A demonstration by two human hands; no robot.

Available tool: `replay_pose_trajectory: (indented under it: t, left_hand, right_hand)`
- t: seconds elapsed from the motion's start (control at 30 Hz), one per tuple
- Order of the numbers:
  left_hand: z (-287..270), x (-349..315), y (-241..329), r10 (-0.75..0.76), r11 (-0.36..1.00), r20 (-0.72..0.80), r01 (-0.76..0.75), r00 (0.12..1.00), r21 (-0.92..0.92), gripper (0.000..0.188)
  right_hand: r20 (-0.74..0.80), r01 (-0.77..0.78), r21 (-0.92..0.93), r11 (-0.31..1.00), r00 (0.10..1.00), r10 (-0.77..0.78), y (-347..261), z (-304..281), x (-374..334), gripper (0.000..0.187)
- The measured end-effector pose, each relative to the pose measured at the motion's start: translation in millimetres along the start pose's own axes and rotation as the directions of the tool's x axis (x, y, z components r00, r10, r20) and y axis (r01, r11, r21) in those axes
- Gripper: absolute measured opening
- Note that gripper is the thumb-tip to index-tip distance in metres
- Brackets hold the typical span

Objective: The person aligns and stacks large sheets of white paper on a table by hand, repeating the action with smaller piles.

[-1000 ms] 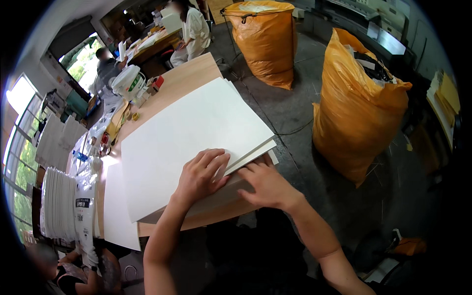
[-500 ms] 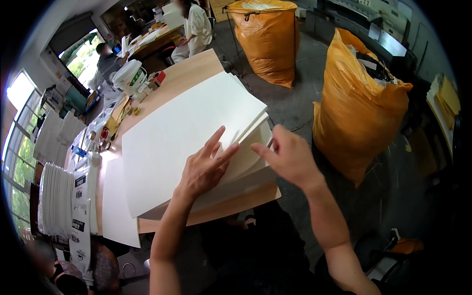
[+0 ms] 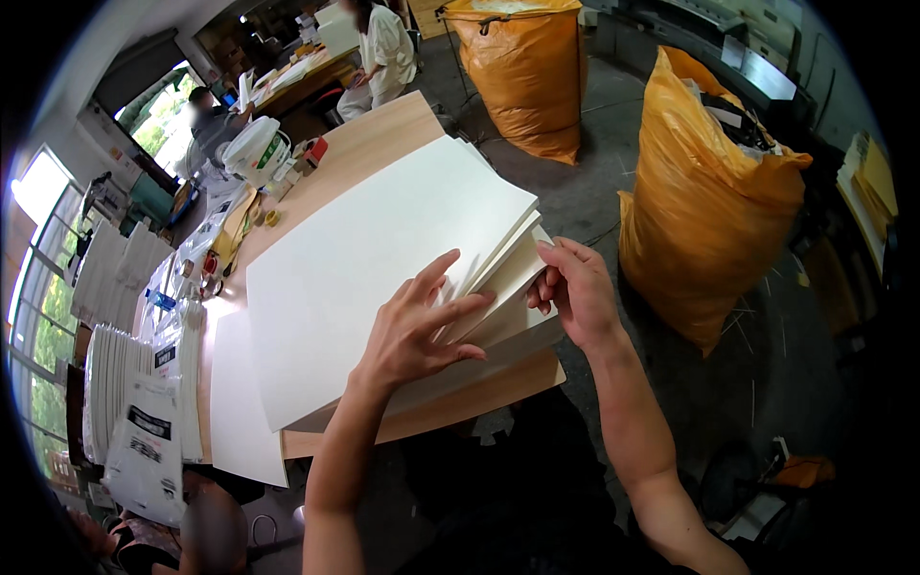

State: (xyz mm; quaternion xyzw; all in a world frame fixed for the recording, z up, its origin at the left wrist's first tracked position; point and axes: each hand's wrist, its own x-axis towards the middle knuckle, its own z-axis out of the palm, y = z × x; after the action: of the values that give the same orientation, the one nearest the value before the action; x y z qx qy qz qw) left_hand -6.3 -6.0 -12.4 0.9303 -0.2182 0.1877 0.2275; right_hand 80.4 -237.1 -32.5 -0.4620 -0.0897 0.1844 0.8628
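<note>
A tall stack of large white sheets (image 3: 374,249) lies on the wooden table before me. At its near right corner several upper sheets are lifted and fanned apart. My left hand (image 3: 414,331) rests there with its fingers spread, some against the raised edges and some partly hidden among them. At the corner, my right hand (image 3: 582,292) pinches a lower white sheet (image 3: 522,273) between thumb and forefinger, its other fingers curled in. How many sheets are in that pinch I cannot tell.
Two orange sacks (image 3: 714,201) (image 3: 522,81) stand on the floor to the right and beyond the table (image 3: 383,129). A white bucket (image 3: 254,151), tape rolls (image 3: 272,218) and plastic-wrapped stacks (image 3: 120,383) sit to the left. Other people are at the back and at lower left.
My right hand has come down to the stack's corner, its thumb and forefinger now closed on a sheet. The left hand's fingers have spread wider. A wrapped package at lower left has shifted.
</note>
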Motion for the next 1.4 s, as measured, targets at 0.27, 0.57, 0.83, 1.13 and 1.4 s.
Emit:
replay_pose_trajectory:
  t: [0.27, 0.57, 0.83, 1.13, 1.4]
  left_hand:
    - [-7, 5, -6, 0.006, 0.999, 0.043, -0.005, 0.999, -0.036, 0.061]
    - [-6, 6, -1, -0.019, 0.988, 0.151, -0.004, 0.988, 0.152, 0.053]
    - [-6, 3, 5, -0.005, 0.998, 0.069, 0.001, 0.998, 0.062, 0.053]
    - [-8, 5, 0, 0.009, 1.0, 0.073, -0.011, 0.997, 0.018, 0.053]
    - [-7, 2, -1, -0.014, 0.992, 0.104, 0.001, 0.994, 0.126, 0.042]
  right_hand:
    - [0.095, 0.008, -0.013, 1.0, 0.995, -0.007, 2, -14, 4, 0.04]
    - [0.028, 0.157, -0.198, 0.968, 0.988, -0.155, 18, -23, -1, 0.039]
    - [0.092, -0.007, 0.026, 1.0, 0.996, 0.005, 0, -12, 7, 0.037]
    - [0.113, 0.048, 0.128, 0.991, 0.992, -0.063, 6, -17, 3, 0.036]
    - [0.019, 0.093, -0.092, 0.991, 0.996, -0.092, 10, -10, 5, 0.037]
